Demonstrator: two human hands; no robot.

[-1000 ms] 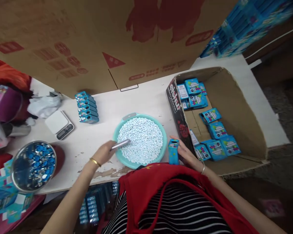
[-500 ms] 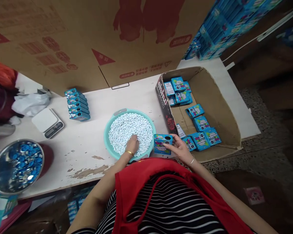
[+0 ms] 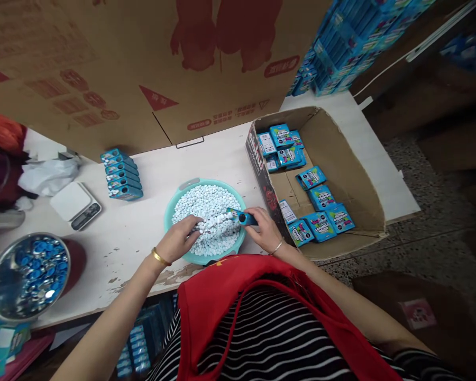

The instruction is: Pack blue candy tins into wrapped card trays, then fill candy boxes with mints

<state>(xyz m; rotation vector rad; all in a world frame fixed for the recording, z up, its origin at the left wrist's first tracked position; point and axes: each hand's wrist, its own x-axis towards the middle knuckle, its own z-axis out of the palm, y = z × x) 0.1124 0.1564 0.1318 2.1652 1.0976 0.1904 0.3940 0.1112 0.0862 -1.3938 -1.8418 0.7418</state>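
Note:
My left hand (image 3: 177, 239) is closed, fingers and thumb together, on what looks like a small scoop (image 3: 209, 224) mostly covered by white pellet-like sweets. The load forms a ridge that reaches across the basin to a small blue carton. My right hand (image 3: 266, 233) grips this blue carton (image 3: 246, 217), tipped on its side with its end towards the sweets. A dark round spot shows on the carton's upper face. Below both hands is a mint-green basin (image 3: 170, 203) full of white sweets (image 3: 206, 197).
An open cardboard box (image 3: 341, 164) with several blue cartons (image 3: 320, 225) stands at right. Left are a row of cartons (image 3: 124, 177), a digital scale (image 3: 76, 205) and a metal bowl (image 3: 29, 278) of blue-and-silver pieces. A large cardboard box (image 3: 115, 69) walls the back.
My left hand has come up out of the sweets and moved left, with a load of them. My right hand has brought the carton left over the basin and tipped it.

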